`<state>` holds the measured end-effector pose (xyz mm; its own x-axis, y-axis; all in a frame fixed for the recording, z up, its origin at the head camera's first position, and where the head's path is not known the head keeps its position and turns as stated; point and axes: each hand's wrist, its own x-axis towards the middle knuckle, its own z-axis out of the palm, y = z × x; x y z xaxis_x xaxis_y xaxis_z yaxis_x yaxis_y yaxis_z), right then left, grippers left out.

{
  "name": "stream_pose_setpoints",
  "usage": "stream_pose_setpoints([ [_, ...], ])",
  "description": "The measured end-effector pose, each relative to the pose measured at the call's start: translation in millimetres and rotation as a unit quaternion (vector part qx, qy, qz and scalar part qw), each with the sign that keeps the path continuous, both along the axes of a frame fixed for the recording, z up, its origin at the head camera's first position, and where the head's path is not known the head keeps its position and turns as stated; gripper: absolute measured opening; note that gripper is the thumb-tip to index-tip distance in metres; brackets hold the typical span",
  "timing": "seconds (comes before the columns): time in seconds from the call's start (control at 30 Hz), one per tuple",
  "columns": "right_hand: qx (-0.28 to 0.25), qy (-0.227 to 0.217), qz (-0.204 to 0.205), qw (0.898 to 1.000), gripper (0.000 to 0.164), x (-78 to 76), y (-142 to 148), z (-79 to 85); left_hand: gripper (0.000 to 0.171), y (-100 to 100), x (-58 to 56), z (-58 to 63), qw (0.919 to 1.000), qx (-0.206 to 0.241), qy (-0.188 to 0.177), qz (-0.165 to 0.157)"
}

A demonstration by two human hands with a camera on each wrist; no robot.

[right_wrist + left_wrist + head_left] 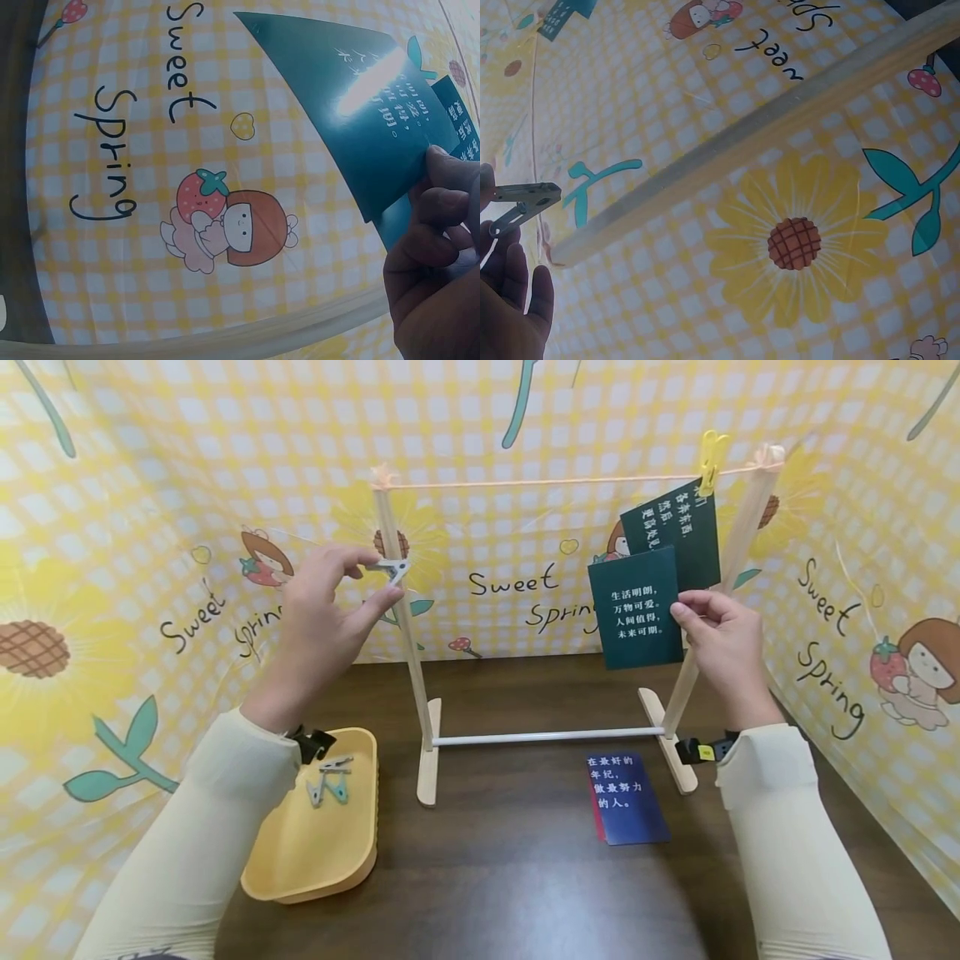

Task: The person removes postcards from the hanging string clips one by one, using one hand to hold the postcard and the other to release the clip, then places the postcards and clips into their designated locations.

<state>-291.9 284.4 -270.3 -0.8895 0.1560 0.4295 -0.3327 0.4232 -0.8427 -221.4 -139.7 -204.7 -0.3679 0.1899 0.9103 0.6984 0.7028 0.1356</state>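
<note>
Between thumb and fingers, my left hand (322, 610) pinches a pale grey clothespin (392, 568) beside the rack's left post; the left wrist view shows this clothespin (529, 202) side-on. My right hand (723, 631) pinches the right edge of a dark green card (636, 610) with white writing, held upright below the string. Behind it, a second green card (697, 527) hangs tilted from the pink string (525, 483), clipped by a yellow clothespin (711, 460) near the right post. In the right wrist view, thumb and fingers grip the glossy held card (337, 97) at its corner.
The wooden rack (408, 635) stands on a dark table (487, 860), a white rod (547, 737) joining its feet. At left, a yellow basket (360, 827) contains several clothespins (330, 781). A blue card (630, 797) lies over a red one at front right. Checked cloth surrounds the back.
</note>
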Motion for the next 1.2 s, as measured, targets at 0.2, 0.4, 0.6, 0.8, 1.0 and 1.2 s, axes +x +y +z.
stream_pose_setpoints([
  [0.2, 0.007, 0.012, -0.002, 1.0, 0.038, 0.8, 3.0, -7.4, 0.035, -9.6, 4.4, -10.2, 0.9998, 0.016, 0.001, 0.007],
  [0.4, 0.015, 0.022, -0.006, 1.0, 0.037, -0.3, 6.8, -15.8, 0.037, -22.7, 14.0, -19.8, 0.9981, 0.04, -0.03, 0.035],
  [0.6, 0.011, 0.021, -0.008, 1.0, 0.037, -2.4, 7.3, -21.2, 0.035, -34.7, 20.5, -30.6, 0.9961, 0.058, -0.044, 0.051],
  [0.8, 0.006, 0.01, -0.002, 1.0, 0.036, -2.3, 7.8, -24.1, 0.036, -45.0, 26.4, -43.8, 0.9941, 0.065, -0.045, 0.073],
  [1.0, 0.023, -0.001, -0.008, 1.0, 0.039, -2.6, 8.6, -31.8, 0.037, -53.4, 27.8, -57.4, 0.9913, 0.082, -0.058, 0.085],
  [1.2, 0.023, -0.01, -0.009, 1.0, 0.037, -2.6, 9.9, -42.5, 0.037, -63.9, 30.9, -73.6, 0.9884, 0.086, -0.073, 0.102],
])
